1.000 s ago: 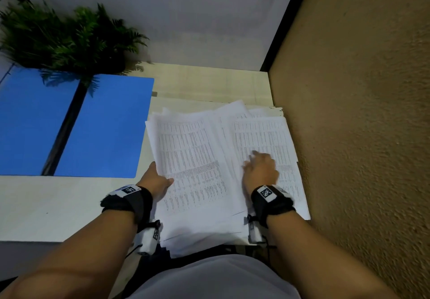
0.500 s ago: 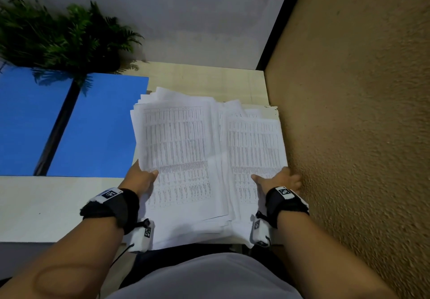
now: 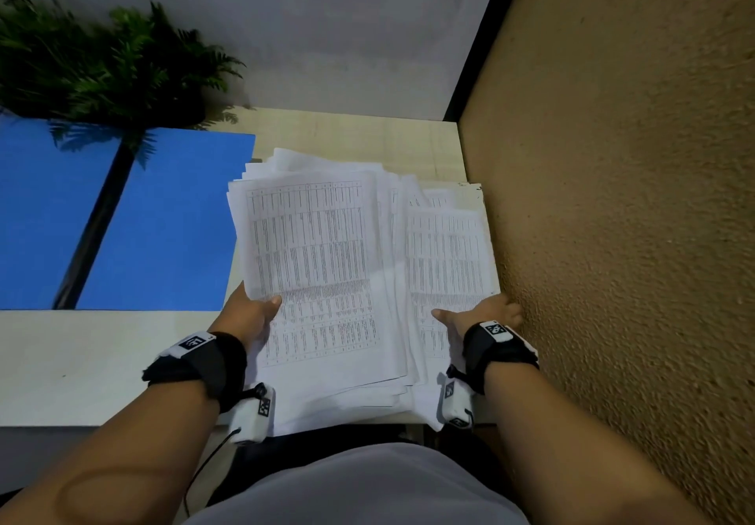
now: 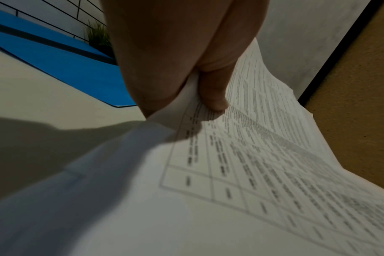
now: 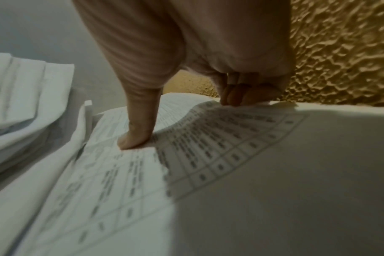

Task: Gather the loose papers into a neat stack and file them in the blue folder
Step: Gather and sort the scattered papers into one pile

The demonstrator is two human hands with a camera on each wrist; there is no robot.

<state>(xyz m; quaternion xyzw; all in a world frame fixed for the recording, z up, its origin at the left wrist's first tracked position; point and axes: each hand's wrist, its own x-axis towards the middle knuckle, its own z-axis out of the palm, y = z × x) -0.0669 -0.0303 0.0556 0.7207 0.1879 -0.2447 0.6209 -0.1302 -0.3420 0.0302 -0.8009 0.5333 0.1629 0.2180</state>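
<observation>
A loose pile of printed papers (image 3: 322, 263) lies fanned on the desk near the right wall. My left hand (image 3: 253, 314) pinches the pile's left edge, thumb on top and fingers hidden underneath; the left wrist view shows the thumb (image 4: 215, 97) pressing on a sheet (image 4: 252, 173). My right hand (image 3: 478, 316) grips the right edge of the papers, thumb on top; the right wrist view shows its thumb (image 5: 138, 131) on a printed sheet (image 5: 125, 181) and fingers curled at the edge. The blue folder (image 3: 163, 222) lies open flat to the left, with a dark spine.
A green fern plant (image 3: 110, 67) stands at the back left, overhanging the folder. A rough tan wall (image 3: 633, 218) runs close along the right side of the desk (image 3: 81, 361). A grey partition stands behind.
My right hand moved from pressing flat on the papers to gripping their right edge. My left hand took hold of the left edge, and the sheets drew closer together.
</observation>
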